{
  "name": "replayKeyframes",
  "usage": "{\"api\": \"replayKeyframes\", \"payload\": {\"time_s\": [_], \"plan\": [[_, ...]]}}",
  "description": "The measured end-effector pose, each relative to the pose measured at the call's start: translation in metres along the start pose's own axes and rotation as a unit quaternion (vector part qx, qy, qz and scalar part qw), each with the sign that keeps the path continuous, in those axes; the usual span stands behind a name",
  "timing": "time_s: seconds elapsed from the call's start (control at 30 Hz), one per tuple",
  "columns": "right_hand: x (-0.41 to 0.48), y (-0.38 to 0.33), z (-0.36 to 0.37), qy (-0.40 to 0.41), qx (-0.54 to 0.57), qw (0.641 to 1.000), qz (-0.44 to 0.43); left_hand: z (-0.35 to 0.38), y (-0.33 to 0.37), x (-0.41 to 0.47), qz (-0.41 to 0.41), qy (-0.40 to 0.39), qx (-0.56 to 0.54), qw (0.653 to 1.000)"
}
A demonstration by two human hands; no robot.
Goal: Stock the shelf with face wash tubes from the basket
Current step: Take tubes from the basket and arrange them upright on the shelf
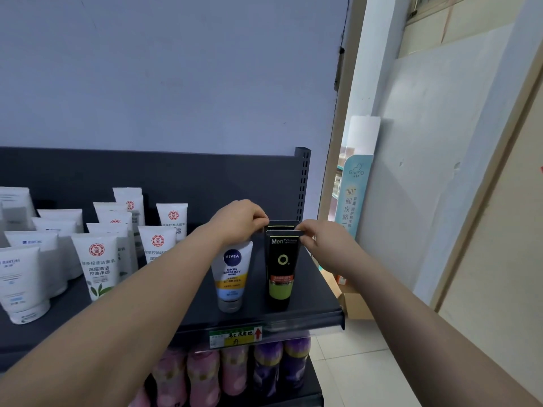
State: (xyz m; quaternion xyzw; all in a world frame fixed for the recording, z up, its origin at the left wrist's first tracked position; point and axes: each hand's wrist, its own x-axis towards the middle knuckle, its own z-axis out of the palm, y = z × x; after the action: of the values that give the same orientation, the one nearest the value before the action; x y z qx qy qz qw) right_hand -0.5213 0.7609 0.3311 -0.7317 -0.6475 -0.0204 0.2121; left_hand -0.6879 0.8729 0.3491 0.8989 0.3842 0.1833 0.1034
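Observation:
On the dark shelf [317, 312] two black face wash tubes stand one behind the other near the right end. The front black tube [281, 268] has a green band and white lettering. My left hand [239, 220] and my right hand [318, 237] pinch the top edges of the black tubes, one from each side; which tube each hand holds is unclear. A white Nivea tube [232, 274] stands cap-down just left of them, partly behind my left wrist. The basket is out of view.
Several white tubes with red logos [97, 265] and other white tubes [20, 283] fill the shelf's left part. Pink and purple bottles [235, 368] sit on the shelf below. A price tag [235, 336] hangs on the front edge. Right of the shelf are a tiled floor and a cardboard box [357, 305].

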Motion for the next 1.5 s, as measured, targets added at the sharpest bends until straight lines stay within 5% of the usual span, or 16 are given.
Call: {"api": "replayKeyframes", "payload": {"time_s": [0.53,1.0,1.5], "plan": [[0.010,-0.074,-0.003,0.071,-0.083,0.980,-0.168,-0.070,-0.041,-0.102,-0.074,0.145,0.123,0.979],[0.049,-0.175,0.050,-0.001,-0.018,0.982,-0.187,-0.109,-0.139,-0.153,-0.181,0.060,0.118,0.975],[0.045,-0.204,0.064,-0.031,-0.041,0.989,-0.139,-0.123,-0.184,-0.161,-0.120,0.027,0.016,0.992]]}}
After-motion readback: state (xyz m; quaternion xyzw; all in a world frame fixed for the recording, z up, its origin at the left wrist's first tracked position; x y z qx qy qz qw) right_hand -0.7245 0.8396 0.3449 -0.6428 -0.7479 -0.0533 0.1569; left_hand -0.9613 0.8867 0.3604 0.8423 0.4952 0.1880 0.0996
